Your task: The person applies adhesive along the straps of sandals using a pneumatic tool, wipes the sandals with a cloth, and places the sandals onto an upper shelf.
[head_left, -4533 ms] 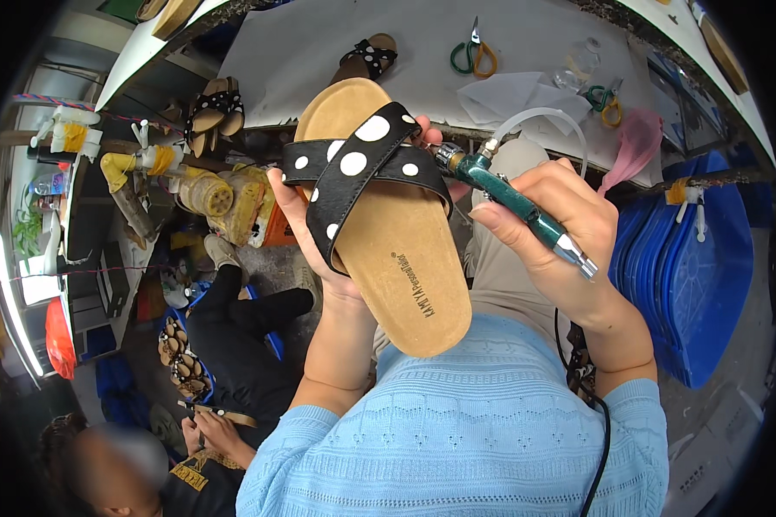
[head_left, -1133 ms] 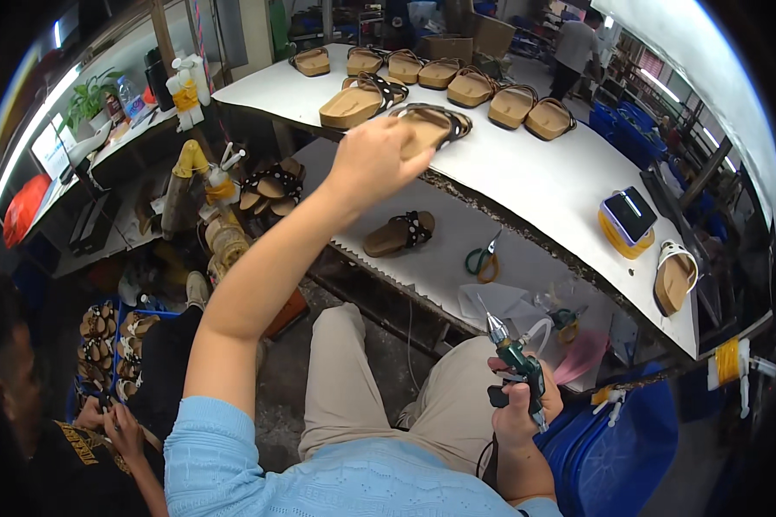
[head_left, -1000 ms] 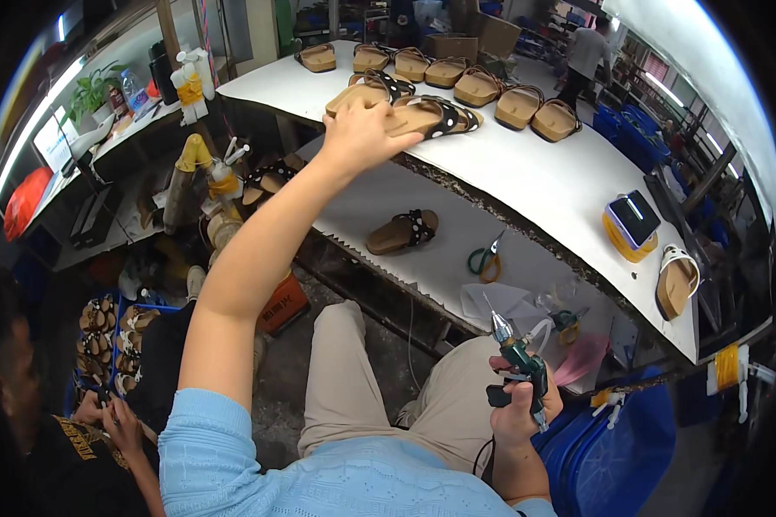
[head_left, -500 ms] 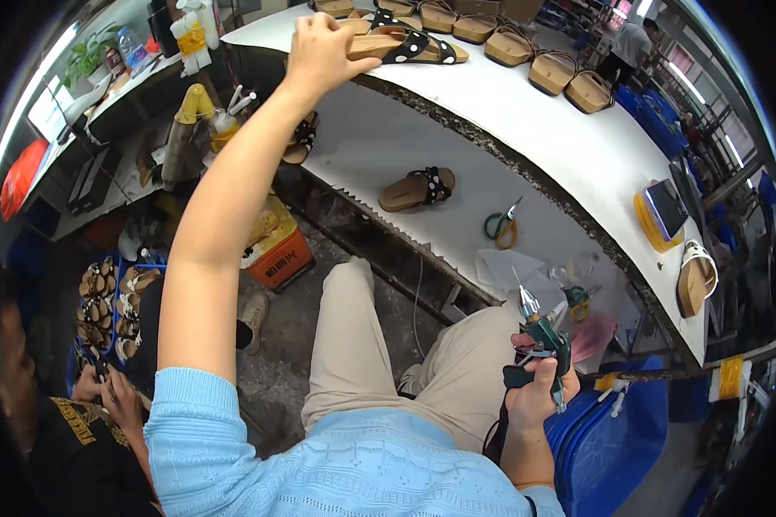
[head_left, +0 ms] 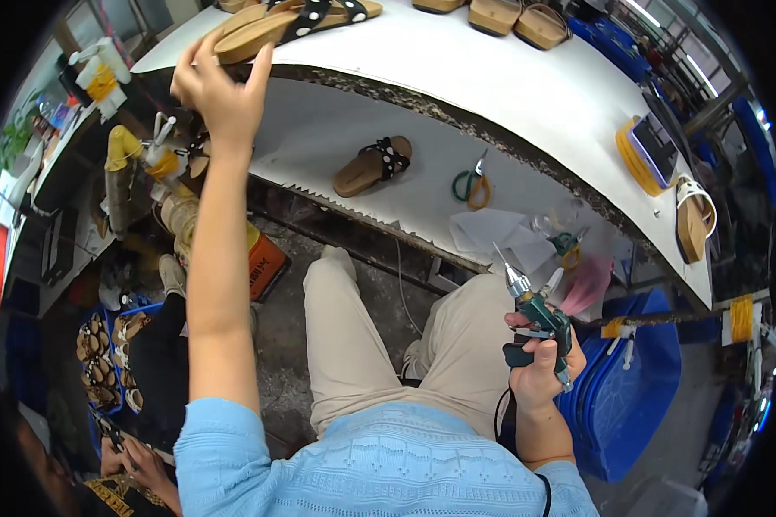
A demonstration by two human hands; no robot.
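My left hand (head_left: 220, 90) is raised to the edge of the white tabletop, its thumb and fingers spread apart. Just beyond the fingertips lies a sandal (head_left: 248, 41) with a tan footbed and black straps with white dots. The index finger is at its heel; whether it touches cannot be told. In my right hand (head_left: 545, 372), above my right thigh, is a dark green trigger gun (head_left: 543, 317) with a silver nozzle and a thin needle tip pointing up and left. A similar dotted sandal (head_left: 362, 172) rests on the shelf under the tabletop.
More tan sandals (head_left: 494, 15) line the table's far side. Scissors (head_left: 472, 189) lie on the shelf. At right are a phone (head_left: 655, 148) on a yellow roll, a white-strapped sandal (head_left: 690, 228) and stacked blue tubs (head_left: 634, 396). Another person's hands (head_left: 134, 461) are at lower left.
My left hand has loosened from the sandal's heel, and its fingers have spread. The view has shifted, so the table's sandals appear higher and farther left. My right hand still holds the gun.
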